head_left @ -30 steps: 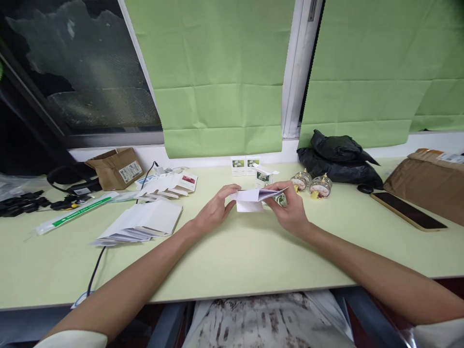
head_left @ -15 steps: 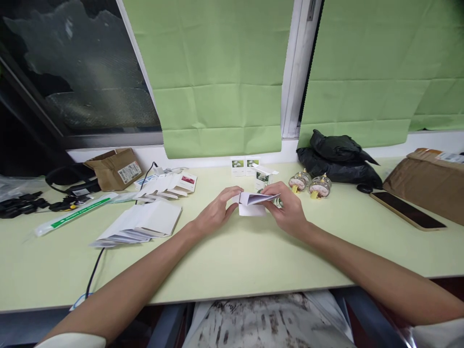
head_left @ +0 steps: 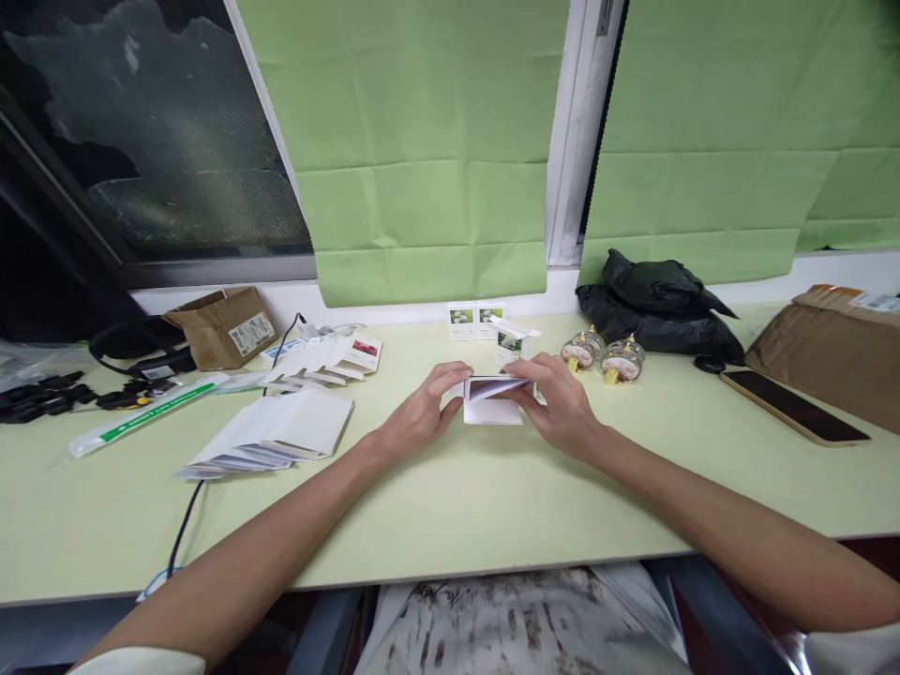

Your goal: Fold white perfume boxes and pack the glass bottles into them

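Note:
Between my two hands is a small white carton, held above the middle of the table with an open end and a loose flap facing me. My left hand pinches its left side between thumb and fingers. On the right side, my right hand grips it, fingers partly hidden behind the card. Just beyond stands a white box with a flower picture, its top flap raised. Two similar picture boxes stand farther back by the wall.
At left lie flat white cartons and another fanned pile, near a brown cardboard box. Two clear round ornaments, a black plastic bag, a phone and a large brown parcel occupy the right.
The carton has opened from a nearly flattened shape into a squarer one, its open end now facing me. My right hand has shifted slightly; my left has barely moved.

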### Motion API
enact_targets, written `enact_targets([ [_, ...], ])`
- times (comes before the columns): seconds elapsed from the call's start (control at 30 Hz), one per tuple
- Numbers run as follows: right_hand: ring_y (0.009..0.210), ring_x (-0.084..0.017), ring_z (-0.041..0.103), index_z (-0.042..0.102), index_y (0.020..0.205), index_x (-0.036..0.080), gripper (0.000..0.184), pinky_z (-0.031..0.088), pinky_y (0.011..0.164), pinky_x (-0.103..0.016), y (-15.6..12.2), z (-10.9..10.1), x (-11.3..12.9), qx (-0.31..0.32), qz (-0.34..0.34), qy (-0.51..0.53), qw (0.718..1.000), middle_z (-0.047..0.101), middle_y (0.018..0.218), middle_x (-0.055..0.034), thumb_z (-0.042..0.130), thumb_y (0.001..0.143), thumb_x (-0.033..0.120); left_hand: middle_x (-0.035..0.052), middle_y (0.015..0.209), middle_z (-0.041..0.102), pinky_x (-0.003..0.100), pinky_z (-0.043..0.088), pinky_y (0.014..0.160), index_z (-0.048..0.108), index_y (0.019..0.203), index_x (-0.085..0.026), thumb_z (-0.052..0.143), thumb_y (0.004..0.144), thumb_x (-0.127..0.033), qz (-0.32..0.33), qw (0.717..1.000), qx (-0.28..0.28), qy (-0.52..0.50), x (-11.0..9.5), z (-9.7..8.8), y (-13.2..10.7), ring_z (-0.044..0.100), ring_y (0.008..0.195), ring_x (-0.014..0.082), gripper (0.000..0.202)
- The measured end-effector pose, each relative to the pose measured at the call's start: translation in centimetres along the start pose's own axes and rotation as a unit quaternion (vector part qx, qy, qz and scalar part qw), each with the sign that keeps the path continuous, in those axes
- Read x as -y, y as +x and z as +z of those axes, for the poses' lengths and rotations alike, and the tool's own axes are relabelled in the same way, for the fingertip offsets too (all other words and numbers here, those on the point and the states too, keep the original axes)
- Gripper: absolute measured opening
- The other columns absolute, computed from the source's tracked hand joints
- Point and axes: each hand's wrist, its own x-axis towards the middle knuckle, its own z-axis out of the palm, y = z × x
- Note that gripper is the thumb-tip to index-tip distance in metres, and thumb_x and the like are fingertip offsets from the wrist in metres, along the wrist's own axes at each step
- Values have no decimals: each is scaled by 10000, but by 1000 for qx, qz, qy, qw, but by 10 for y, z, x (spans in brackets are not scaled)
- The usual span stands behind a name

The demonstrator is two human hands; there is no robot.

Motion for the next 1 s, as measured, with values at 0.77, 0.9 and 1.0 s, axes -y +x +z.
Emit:
enact_targets([
  [0.77,902,-226,518,718,1050,242,177,508,794,-364,6,-10,2,28,-110,-116,987,661,970,-78,659,977,92,174,1397,553,485,610,973,277,1553,-315,544,995,-9,34,999,-3,34,-3,-2,2,579,1339,263,689],
  [0.9,904,-234,505,720,1083,235,144,489,818,-382,7,-12,-1,54,-111,-121,985,642,984,-88,666,988,142,166,1385,558,498,601,985,293,1522,-315,549,1010,-37,26,999,-16,39,-2,-1,2,575,1335,257,636],
  [1.0,895,-236,498,716,1099,223,129,468,823,-390,7,-12,-1,75,-104,-122,984,627,978,-89,645,1006,170,160,1378,551,468,610,964,304,1508,-321,545,1015,-38,22,999,-14,47,-1,-1,1,580,1325,249,617],
])
